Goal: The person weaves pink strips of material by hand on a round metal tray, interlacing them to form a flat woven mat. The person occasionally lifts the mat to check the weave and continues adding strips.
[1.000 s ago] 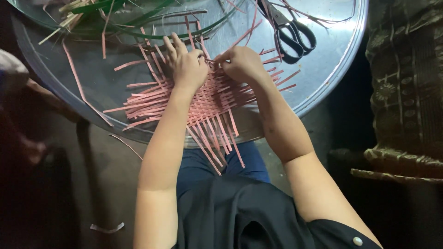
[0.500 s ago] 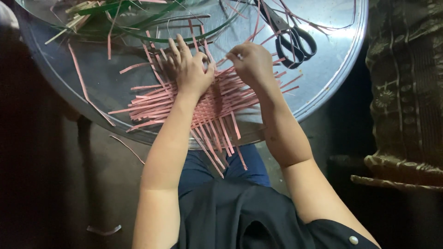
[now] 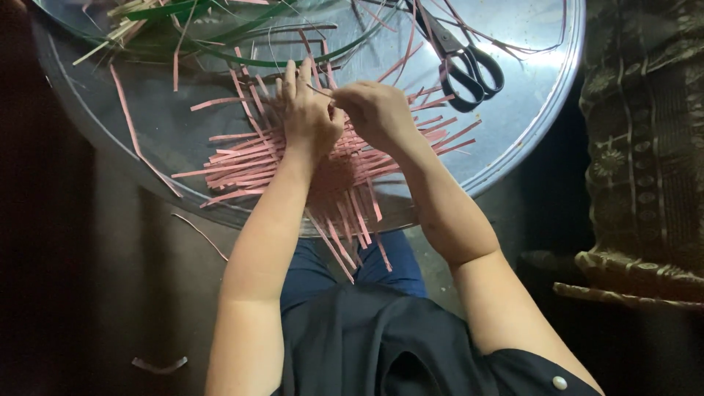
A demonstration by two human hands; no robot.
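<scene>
Weaving hands: left hand (image 3: 309, 117) lies flat on the mat, fingers (image 3: 290, 79) straight and a little spread; right hand (image 3: 375, 114) is curled, its fingertips pinched together on a thin strip end just beside the left hand's knuckles.
Mat look: pink woven mat (image 3: 330, 165) of flat, narrow strips crossed over and under, tight in the middle, loose ends fanning out on every side.
Mat place: on the near part of the round metal tray (image 3: 528, 110), its nearest ends hanging over the tray rim above the person's lap.
Hidden: both hands cover the woven middle, so the crossing under the palms cannot be made out; which strip the right fingertips grip is hard to tell.
Cut off: the tray's far edge leaves the top of the picture.
Direction: one set of strips runs left to right across the tray, the other runs from the far side toward the person.
Around: black-handled scissors (image 3: 466, 62) lie to the right; green strips (image 3: 242, 29) lie at the far left.
</scene>
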